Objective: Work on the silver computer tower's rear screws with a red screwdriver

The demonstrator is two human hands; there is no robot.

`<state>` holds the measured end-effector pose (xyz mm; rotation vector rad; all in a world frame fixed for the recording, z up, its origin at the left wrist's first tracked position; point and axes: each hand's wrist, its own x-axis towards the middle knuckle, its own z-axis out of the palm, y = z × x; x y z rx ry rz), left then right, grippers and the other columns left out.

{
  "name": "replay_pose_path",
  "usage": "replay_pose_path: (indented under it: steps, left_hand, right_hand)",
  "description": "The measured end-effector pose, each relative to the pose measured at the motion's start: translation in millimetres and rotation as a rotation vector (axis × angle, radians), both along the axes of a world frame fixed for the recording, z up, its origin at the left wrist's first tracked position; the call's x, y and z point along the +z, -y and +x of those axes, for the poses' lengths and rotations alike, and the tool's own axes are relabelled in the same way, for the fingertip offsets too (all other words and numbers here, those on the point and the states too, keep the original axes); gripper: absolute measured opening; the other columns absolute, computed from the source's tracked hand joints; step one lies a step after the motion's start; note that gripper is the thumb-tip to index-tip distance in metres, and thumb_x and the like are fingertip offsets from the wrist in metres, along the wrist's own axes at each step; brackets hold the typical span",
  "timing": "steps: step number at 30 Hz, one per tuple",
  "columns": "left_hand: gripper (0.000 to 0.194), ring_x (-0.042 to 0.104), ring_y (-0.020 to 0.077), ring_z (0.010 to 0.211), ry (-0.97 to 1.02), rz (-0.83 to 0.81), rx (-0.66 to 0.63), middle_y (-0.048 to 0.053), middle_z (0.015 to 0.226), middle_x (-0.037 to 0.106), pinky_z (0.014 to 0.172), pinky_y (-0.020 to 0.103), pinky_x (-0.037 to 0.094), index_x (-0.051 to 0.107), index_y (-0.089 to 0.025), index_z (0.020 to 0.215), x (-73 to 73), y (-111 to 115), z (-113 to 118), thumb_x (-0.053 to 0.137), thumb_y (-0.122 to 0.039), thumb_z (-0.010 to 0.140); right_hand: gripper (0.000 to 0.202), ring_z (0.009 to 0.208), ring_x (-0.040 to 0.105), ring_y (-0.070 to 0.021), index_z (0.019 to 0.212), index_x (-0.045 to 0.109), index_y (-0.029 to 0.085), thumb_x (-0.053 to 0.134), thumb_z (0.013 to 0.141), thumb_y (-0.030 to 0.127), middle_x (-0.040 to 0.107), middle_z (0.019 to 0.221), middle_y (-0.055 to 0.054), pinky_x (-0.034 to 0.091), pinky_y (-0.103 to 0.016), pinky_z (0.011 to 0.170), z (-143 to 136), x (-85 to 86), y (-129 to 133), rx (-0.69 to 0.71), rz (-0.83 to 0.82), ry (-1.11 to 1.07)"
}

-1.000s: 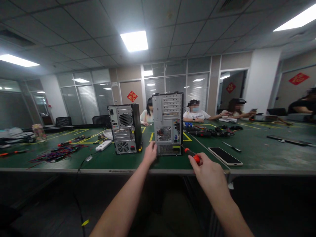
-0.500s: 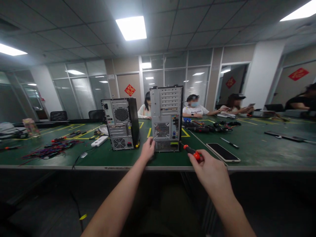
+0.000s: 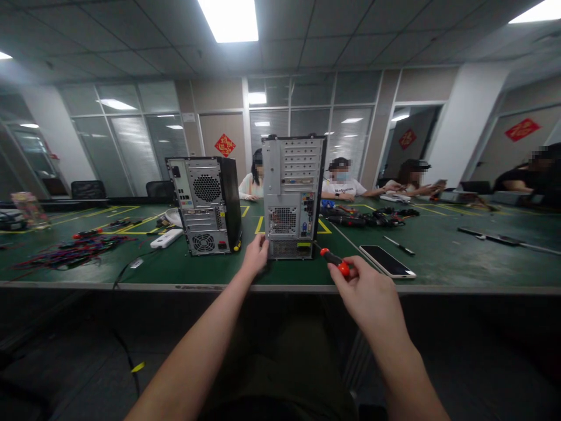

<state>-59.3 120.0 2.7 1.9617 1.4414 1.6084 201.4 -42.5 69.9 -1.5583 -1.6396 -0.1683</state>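
A grey computer tower (image 3: 291, 202) stands upright on the green table, its rear panel facing me. My left hand (image 3: 256, 255) grips its lower left side, with the fingers partly hidden along that edge. In my right hand (image 3: 362, 283) is a red-and-black screwdriver (image 3: 333, 261), held by the handle between thumb and fingers. The shaft points up and left to the tower's lower right edge, beside a yellow-green label. Whether the tip sits in a screw is too small to tell. Left of my left hand stands a second, shorter computer tower (image 3: 204, 207), also rear side toward me.
On the right lie a smartphone (image 3: 388, 261), a pen-like tool (image 3: 398, 245) and black cables (image 3: 368, 217). A tangle of coloured wires (image 3: 74, 254) and a white power strip (image 3: 166, 238) lie left. Several people sit across the table (image 3: 460, 257).
The view has tilted down and shifted slightly, so everything sits a little higher and mostly farther left. Both hands keep their places at the tower, the screwdriver still at its lower right edge.
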Motion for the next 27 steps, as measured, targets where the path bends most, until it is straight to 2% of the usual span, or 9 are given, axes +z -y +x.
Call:
replay_pose_path:
  steps: [14,27]
  left_hand:
    - [0.018,0.067,0.0212,0.098,-0.006,-0.029,-0.005,0.008,0.11,0.073,0.09,0.033,0.049,0.062,-0.02,0.107,3.2,5,0,0.048,-0.027,0.099]
    - [0.017,0.067,0.0211,0.099,0.0,-0.039,0.004,0.007,0.108,0.074,0.091,0.032,0.05,0.063,-0.021,0.107,4.8,6,1,0.05,-0.023,0.097]
  right_hand:
    - [0.024,0.065,0.062,-0.0225,0.086,0.066,0.025,0.06,0.088,0.048,0.066,0.067,-0.001,0.035,-0.031,0.061,4,4.6,2,-0.027,-0.041,-0.008]
    - [0.024,0.061,0.06,-0.0205,0.085,0.066,0.026,0.063,0.086,0.049,0.064,0.063,0.002,0.035,-0.031,0.062,3,12.4,6,-0.016,-0.153,-0.036]
